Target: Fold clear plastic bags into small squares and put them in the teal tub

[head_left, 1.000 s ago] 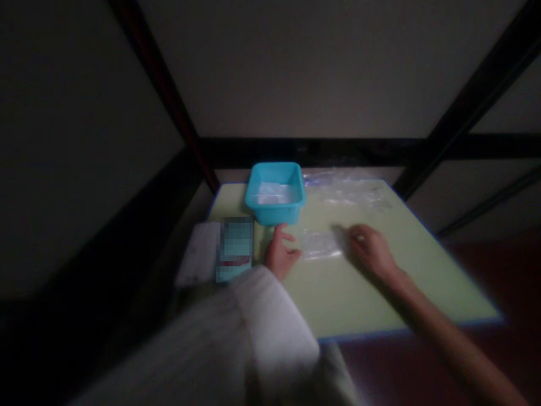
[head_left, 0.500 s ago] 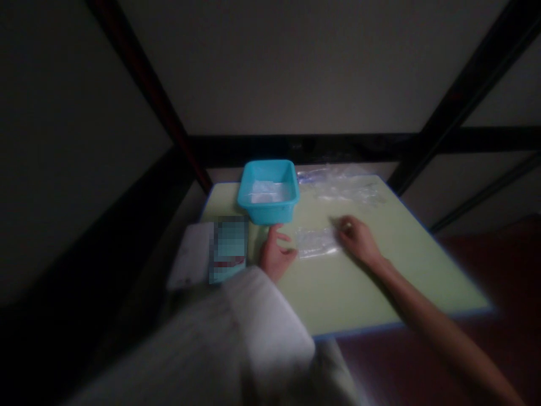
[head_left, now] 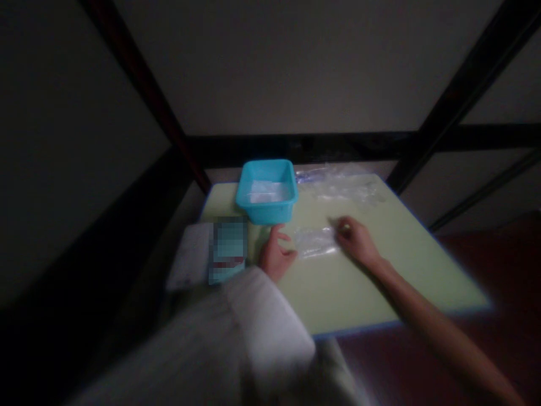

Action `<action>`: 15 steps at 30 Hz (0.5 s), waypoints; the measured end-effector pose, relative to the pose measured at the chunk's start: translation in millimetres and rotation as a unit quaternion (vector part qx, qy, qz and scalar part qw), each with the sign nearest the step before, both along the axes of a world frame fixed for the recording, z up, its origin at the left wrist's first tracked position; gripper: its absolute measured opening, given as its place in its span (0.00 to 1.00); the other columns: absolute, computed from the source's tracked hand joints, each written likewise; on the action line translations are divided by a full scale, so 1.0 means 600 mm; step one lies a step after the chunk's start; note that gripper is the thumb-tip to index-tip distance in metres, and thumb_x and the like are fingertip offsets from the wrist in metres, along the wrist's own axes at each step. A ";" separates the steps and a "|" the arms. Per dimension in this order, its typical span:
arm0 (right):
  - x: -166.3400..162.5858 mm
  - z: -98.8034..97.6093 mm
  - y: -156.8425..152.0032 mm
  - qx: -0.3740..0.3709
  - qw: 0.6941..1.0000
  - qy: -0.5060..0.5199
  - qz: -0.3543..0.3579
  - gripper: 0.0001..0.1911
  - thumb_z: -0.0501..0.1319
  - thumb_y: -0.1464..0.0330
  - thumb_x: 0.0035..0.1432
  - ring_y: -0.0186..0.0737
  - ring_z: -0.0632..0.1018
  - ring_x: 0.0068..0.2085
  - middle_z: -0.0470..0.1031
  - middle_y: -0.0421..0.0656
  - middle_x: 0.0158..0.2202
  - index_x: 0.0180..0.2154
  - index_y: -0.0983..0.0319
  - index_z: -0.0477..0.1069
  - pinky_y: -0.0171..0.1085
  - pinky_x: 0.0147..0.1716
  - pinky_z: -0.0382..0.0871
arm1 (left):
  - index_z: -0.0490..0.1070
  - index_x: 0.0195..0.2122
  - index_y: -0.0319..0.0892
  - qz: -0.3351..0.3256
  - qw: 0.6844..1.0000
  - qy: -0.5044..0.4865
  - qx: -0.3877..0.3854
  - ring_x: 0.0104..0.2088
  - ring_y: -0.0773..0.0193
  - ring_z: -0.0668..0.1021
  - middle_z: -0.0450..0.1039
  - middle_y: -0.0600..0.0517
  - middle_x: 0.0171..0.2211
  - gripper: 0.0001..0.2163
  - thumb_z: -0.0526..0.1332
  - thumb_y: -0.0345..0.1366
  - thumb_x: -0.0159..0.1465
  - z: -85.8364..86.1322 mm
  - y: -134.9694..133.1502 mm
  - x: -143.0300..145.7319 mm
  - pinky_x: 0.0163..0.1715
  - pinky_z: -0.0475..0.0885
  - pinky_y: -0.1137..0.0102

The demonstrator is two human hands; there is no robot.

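A small clear plastic bag [head_left: 315,241] lies flat on the pale green table [head_left: 363,282]. My left hand [head_left: 275,254] rests on the table at the bag's left end, fingers loosely apart, thumb near the bag's edge. My right hand [head_left: 355,239] sits at the bag's right end with its fingers curled and pressed onto the bag's edge. A white sleeve covers my left forearm. The scene is dim and blurred.
A turquoise plastic tub [head_left: 266,192] with something pale inside stands at the table's back left. More clear plastic bags [head_left: 342,189] lie at the back. A blurred-out box [head_left: 228,248] and a white pad [head_left: 190,262] sit at the left edge. Dark frame bars surround the table.
The view has shifted slightly; both hands and the bag stay in nearly the same places on the table.
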State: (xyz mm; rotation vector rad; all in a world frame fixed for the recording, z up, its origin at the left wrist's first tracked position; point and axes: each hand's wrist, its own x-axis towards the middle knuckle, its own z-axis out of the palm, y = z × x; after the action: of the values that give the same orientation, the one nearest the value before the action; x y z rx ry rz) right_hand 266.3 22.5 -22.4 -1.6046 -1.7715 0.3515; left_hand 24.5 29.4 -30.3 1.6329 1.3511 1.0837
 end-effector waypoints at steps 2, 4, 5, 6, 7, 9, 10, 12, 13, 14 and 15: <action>0.000 0.001 -0.001 -0.001 1.000 0.000 0.001 0.15 0.56 0.72 0.49 0.35 0.72 0.26 0.74 0.44 0.33 0.41 0.64 0.67 0.33 0.27 0.64 | 0.57 0.52 0.47 0.000 1.000 0.014 0.008 0.20 0.76 0.70 0.70 0.58 0.37 0.32 0.64 0.22 0.47 0.000 0.000 0.001 0.22 0.66 0.79; 0.000 0.002 -0.001 -0.004 1.000 0.001 0.009 0.15 0.56 0.72 0.49 0.35 0.72 0.27 0.74 0.44 0.33 0.42 0.64 0.68 0.34 0.28 0.65 | 0.58 0.52 0.47 -0.001 0.999 0.029 0.019 0.20 0.75 0.69 0.70 0.58 0.37 0.31 0.63 0.21 0.47 0.003 -0.001 0.001 0.24 0.66 0.78; 0.001 0.003 -0.001 -0.006 1.000 0.002 0.014 0.16 0.56 0.72 0.49 0.36 0.73 0.27 0.75 0.44 0.33 0.43 0.64 0.68 0.34 0.29 0.65 | 0.58 0.51 0.46 0.000 0.999 0.037 0.026 0.20 0.75 0.69 0.70 0.57 0.37 0.31 0.63 0.21 0.47 0.005 -0.002 0.001 0.25 0.66 0.77; 0.001 0.005 -0.001 -0.008 1.000 0.003 0.021 0.17 0.56 0.73 0.49 0.36 0.73 0.28 0.75 0.44 0.34 0.44 0.64 0.68 0.35 0.30 0.66 | 0.59 0.51 0.46 0.002 0.998 0.046 0.035 0.21 0.74 0.68 0.70 0.57 0.37 0.29 0.62 0.21 0.47 0.007 -0.004 0.001 0.26 0.66 0.76; 0.002 0.006 -0.001 -0.011 1.000 0.006 0.029 0.18 0.57 0.73 0.49 0.37 0.73 0.29 0.75 0.44 0.34 0.45 0.64 0.68 0.35 0.31 0.66 | 0.61 0.50 0.45 0.002 0.997 0.055 0.045 0.22 0.73 0.68 0.71 0.56 0.36 0.27 0.62 0.22 0.48 0.010 -0.007 0.001 0.28 0.67 0.76; 0.005 0.009 0.000 -0.017 0.999 0.016 0.044 0.20 0.57 0.73 0.49 0.37 0.74 0.30 0.75 0.45 0.36 0.47 0.64 0.67 0.36 0.33 0.67 | 0.63 0.48 0.45 -0.012 0.995 0.071 0.063 0.22 0.72 0.68 0.71 0.56 0.34 0.23 0.61 0.23 0.51 0.016 -0.015 0.002 0.29 0.66 0.75; 0.006 0.010 0.000 -0.021 0.998 0.022 0.051 0.21 0.57 0.73 0.49 0.37 0.74 0.31 0.75 0.45 0.36 0.47 0.64 0.66 0.36 0.33 0.67 | 0.65 0.47 0.46 -0.029 0.994 0.079 0.070 0.22 0.71 0.68 0.71 0.57 0.31 0.21 0.60 0.24 0.52 0.019 -0.021 0.003 0.29 0.66 0.75; 0.011 0.011 0.001 -0.029 0.997 0.036 0.064 0.20 0.56 0.73 0.49 0.37 0.74 0.31 0.75 0.45 0.36 0.47 0.64 0.66 0.36 0.34 0.68 | 0.68 0.46 0.47 -0.077 0.990 0.093 0.077 0.20 0.70 0.68 0.72 0.58 0.26 0.19 0.59 0.25 0.53 0.024 -0.033 0.005 0.27 0.66 0.76; 0.013 0.011 0.001 -0.035 0.996 0.044 0.069 0.20 0.56 0.72 0.50 0.37 0.74 0.31 0.75 0.44 0.35 0.47 0.64 0.65 0.36 0.33 0.68 | 0.70 0.44 0.48 -0.102 0.987 0.100 0.078 0.19 0.70 0.68 0.72 0.58 0.25 0.18 0.59 0.25 0.53 0.026 -0.039 0.007 0.26 0.66 0.76; 0.016 0.011 0.000 -0.041 0.995 0.051 0.073 0.20 0.55 0.72 0.51 0.37 0.75 0.31 0.75 0.44 0.35 0.48 0.64 0.65 0.36 0.33 0.68 | 0.72 0.42 0.49 -0.122 0.984 0.108 0.078 0.18 0.70 0.68 0.72 0.58 0.23 0.17 0.59 0.26 0.53 0.028 -0.044 0.008 0.24 0.66 0.76; 0.019 0.010 -0.001 -0.047 0.994 0.058 0.076 0.20 0.55 0.71 0.51 0.37 0.75 0.31 0.75 0.44 0.34 0.48 0.64 0.64 0.36 0.32 0.69 | 0.73 0.41 0.50 -0.135 0.981 0.115 0.077 0.18 0.69 0.68 0.72 0.58 0.22 0.16 0.60 0.26 0.52 0.029 -0.047 0.008 0.24 0.66 0.76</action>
State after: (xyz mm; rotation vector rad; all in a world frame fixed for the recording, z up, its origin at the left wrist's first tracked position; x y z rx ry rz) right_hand 277.9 21.8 -16.4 -1.4845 -1.8147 0.5959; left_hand 29.6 0.9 -12.9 2.0408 1.1649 0.8771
